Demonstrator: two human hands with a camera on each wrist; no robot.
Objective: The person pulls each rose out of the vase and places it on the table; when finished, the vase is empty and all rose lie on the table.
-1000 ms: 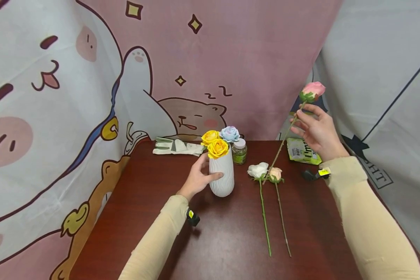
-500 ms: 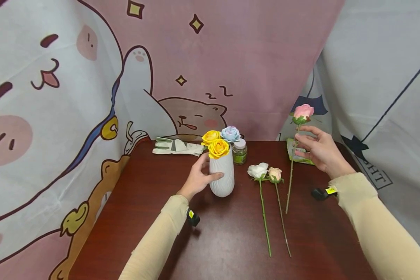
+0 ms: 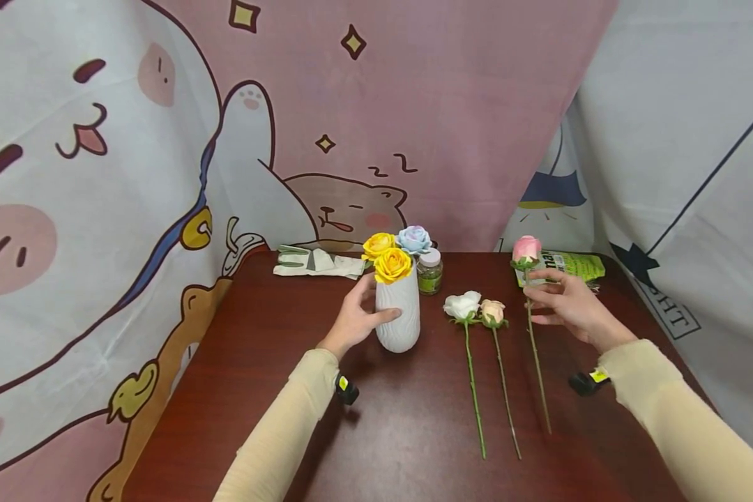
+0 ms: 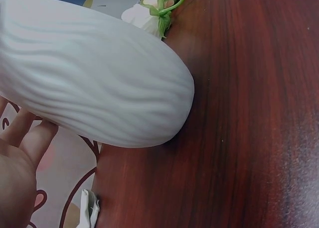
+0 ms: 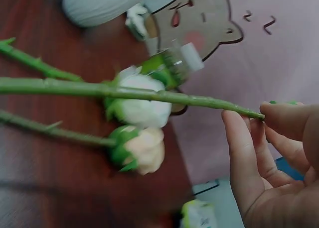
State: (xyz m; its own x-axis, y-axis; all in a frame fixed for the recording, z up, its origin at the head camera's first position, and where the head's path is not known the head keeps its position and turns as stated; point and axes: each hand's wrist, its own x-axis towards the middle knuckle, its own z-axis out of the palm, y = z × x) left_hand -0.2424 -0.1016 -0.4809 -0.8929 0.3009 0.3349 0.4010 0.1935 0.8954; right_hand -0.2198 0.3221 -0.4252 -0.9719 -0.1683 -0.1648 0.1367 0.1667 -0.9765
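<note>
My left hand (image 3: 359,317) grips the white ridged vase (image 3: 398,321) from its left side, thumb across the front. Two yellow roses (image 3: 392,265) and a pale blue rose (image 3: 413,240) stand in the vase. At the right, my right hand (image 3: 571,307) pinches the stem of a pink rose (image 3: 527,249) just below the bloom, its stem slanting down toward me. In the right wrist view the green stem (image 5: 134,93) runs to thumb and fingertips. A white rose (image 3: 462,305) and a peach rose (image 3: 493,312) lie side by side on the table, left of the pink one.
Behind the vase stands a small lidded jar (image 3: 429,272). A white and grey glove (image 3: 318,262) lies at the table's back edge, left of the vase. A green and white packet (image 3: 574,265) lies beyond my right hand. Printed cloth (image 3: 464,125) hangs behind the table.
My right hand has come down and nearer with the pink rose, its stem swinging from across the white and peach roses to their right. The left hand and vase stay put.
</note>
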